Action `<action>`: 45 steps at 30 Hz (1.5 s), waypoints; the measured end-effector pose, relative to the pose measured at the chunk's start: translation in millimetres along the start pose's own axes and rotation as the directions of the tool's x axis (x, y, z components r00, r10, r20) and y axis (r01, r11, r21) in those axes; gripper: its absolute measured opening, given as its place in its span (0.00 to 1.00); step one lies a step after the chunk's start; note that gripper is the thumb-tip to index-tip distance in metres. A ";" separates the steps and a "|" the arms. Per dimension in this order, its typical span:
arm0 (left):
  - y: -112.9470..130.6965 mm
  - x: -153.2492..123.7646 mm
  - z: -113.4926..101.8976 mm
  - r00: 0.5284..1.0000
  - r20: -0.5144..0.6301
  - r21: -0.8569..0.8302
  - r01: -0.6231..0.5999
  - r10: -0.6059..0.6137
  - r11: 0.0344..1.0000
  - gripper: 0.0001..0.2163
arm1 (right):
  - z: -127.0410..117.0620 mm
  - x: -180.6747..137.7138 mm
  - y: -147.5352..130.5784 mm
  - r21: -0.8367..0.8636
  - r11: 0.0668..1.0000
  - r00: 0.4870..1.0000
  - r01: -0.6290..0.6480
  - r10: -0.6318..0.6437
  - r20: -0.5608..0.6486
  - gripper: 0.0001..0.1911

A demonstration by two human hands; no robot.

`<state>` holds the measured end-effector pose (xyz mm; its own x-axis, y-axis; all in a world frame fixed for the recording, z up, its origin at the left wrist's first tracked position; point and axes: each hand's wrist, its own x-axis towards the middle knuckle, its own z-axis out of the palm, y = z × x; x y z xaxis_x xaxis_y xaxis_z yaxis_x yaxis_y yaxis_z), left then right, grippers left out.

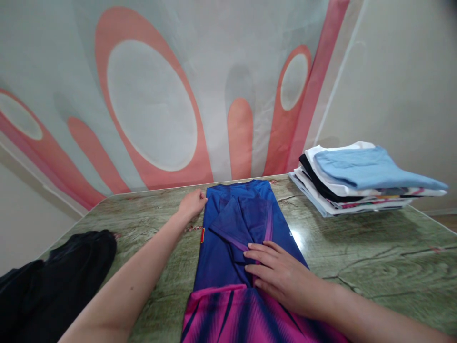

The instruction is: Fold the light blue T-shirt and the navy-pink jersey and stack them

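Note:
A blue and pink shirt [221, 267] lies lengthwise on the table in front of me, its sides folded in. Its sleeves, with purple edging, overlap in the middle, and the pink striped part is nearest to me. At the far left corner of the shirt, my left hand [193, 204] has its fingers curled closed on the cloth edge; the fingertips are partly hidden. My right hand [273, 269] rests flat on the folded sleeve and the middle of the shirt, fingers stretched out.
To the right stands a stack of folded clothes [342, 193] with a light blue garment [371, 166] on top. A dark bundle of cloth [60, 281] lies at the left. The wood-patterned table [385, 271] ends at a wall covering [221, 57] with red shapes.

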<state>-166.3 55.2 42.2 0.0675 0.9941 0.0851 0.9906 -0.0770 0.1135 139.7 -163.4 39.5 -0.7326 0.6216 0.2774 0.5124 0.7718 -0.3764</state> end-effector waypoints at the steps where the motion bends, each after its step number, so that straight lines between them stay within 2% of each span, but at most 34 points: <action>1: -0.8 -10.1 -1.9 1.000 0.028 0.024 -0.009 0.008 1.000 0.11 | 0.4 -0.4 0.1 -0.002 1.000 1.000 0.003 -0.003 -0.001 0.16; 4: -0.2 -32.4 -8.3 0.987 0.157 0.110 -0.038 0.020 0.993 0.18 | 0.9 -1.2 -0.4 -0.008 1.000 1.000 0.009 -0.009 -0.006 0.16; 7: 5.7 -42.6 -15.0 0.969 0.246 0.118 -0.021 -0.008 0.993 0.22 | 1.6 -1.8 -1.2 -0.018 1.000 1.000 0.018 -0.019 -0.024 0.16; 14: 25.7 -44.2 -16.3 0.964 0.264 0.091 0.012 -0.035 0.996 0.17 | 3.8 -3.7 -0.4 -0.043 0.997 0.996 0.058 -0.060 -0.065 0.16; 20: 15.5 -39.0 -12.2 0.966 0.255 0.093 0.028 -0.051 0.995 0.13 | 1.0 -4.3 -2.3 -0.050 0.997 0.997 0.051 -0.054 -0.052 0.16; 24: 12.3 -47.4 -17.2 0.975 0.207 0.088 0.064 -0.081 0.994 0.12 | 1.3 -4.5 -2.7 -0.045 0.998 0.998 0.039 -0.041 -0.045 0.16; 26: 19.1 -61.3 -19.0 0.990 0.129 0.070 0.053 -0.062 0.996 0.10 | 1.5 -4.6 -2.4 -0.044 0.998 0.998 0.034 -0.036 -0.046 0.16; 28: 29.3 -82.6 -17.8 0.999 -0.011 0.027 -0.042 0.042 0.999 0.09 | 1.4 -4.7 -1.9 -0.042 0.998 0.998 0.037 -0.039 -0.055 0.16; 30: 38.0 -108.2 -13.2 0.971 -0.148 0.000 -0.191 0.188 0.982 0.09 | 1.1 -4.7 -1.4 -0.039 0.998 0.998 0.042 -0.044 -0.053 0.16; 32: 41.4 -132.4 -7.1 0.937 -0.204 0.005 -0.287 0.282 0.958 0.11 | 0.8 -4.8 -1.0 -0.034 0.999 0.998 0.041 -0.042 -0.050 0.16; 36: 32.9 -158.0 -1.1 0.934 -0.175 0.062 -0.307 0.313 0.950 0.10 | 1.7 -5.1 -0.8 -0.032 0.999 0.997 0.044 -0.046 -0.057 0.16; 40: 25.4 -159.3 -8.4 0.935 -0.115 0.126 -0.322 0.337 0.938 0.10 | 3.1 -5.5 -1.0 -0.050 0.997 0.996 0.055 -0.058 -0.061 0.16; 45: 30.6 -165.3 -12.0 0.919 -0.135 0.146 -0.350 0.370 0.925 0.16 | 3.8 -6.5 -0.3 -0.059 0.997 0.997 0.054 -0.057 -0.056 0.17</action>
<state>-148.6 -112.3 43.6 0.4120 0.8751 0.2538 0.9102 -0.4085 -0.0690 142.6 -168.1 34.4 -0.7345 0.5829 0.3474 0.4976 0.8108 -0.3084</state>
